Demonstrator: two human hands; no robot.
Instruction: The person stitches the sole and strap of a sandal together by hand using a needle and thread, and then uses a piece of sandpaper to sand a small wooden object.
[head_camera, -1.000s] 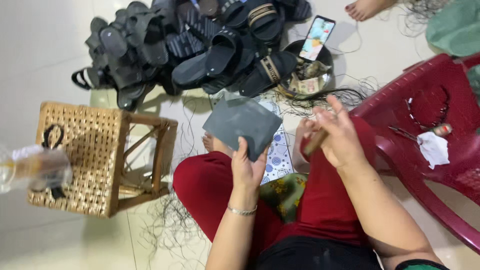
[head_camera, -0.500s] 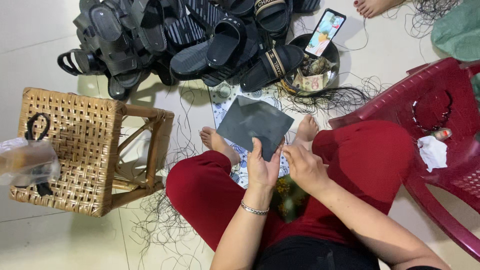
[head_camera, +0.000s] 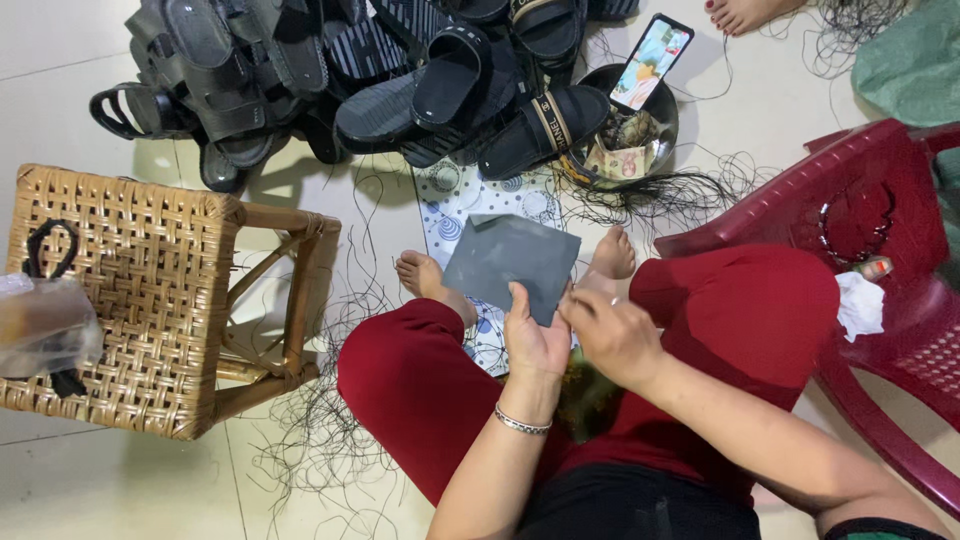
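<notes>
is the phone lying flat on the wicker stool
No, the phone leans on the rim of the metal bowl by the pile of black sandals, while the wicker stool carries only a plastic bag.

Flat dark grey sheet (head_camera: 510, 265) held tilted above the feet

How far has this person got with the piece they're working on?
Hard to say what is finished: a pile of dark sandals lies on the floor ahead, their state unclear. In hand now: the left hand holds a grey sheet by its lower edge, and the right hand meets it there. Loose black threads lie scattered around.
</notes>
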